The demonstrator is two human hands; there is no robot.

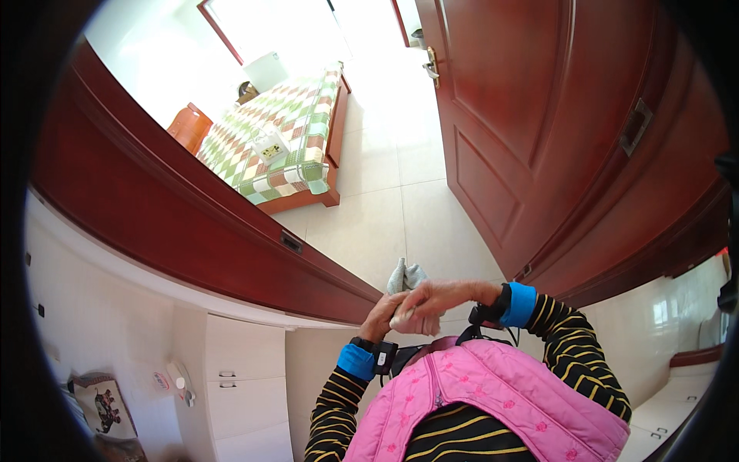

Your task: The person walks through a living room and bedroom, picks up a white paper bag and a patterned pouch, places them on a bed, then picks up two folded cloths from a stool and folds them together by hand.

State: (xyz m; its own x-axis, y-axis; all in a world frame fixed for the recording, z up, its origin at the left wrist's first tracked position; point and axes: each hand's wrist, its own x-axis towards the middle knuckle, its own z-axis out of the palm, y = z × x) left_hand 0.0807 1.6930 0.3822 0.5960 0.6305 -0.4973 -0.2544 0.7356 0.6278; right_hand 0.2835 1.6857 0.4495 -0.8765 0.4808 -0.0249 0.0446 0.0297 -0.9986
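Observation:
My two hands are close together in front of my body, by the doorway. A light grey cloth (406, 276) sticks up beyond them, bunched and folded. My left hand (377, 318) is closed round the lower part of it. Crossing over from the right, my right hand (435, 299) has its fingers curled on a pale end that looks like the same cloth. The right hand partly hides the left fingers and the middle of the cloth.
A dark red door (500, 115) with a brass handle (432, 66) stands open at right. The red door frame (169, 192) runs along the left. Beyond are a bed (308, 154) with a checked cover and a white bag (270, 146). White cabinets (245, 354) stand at lower left.

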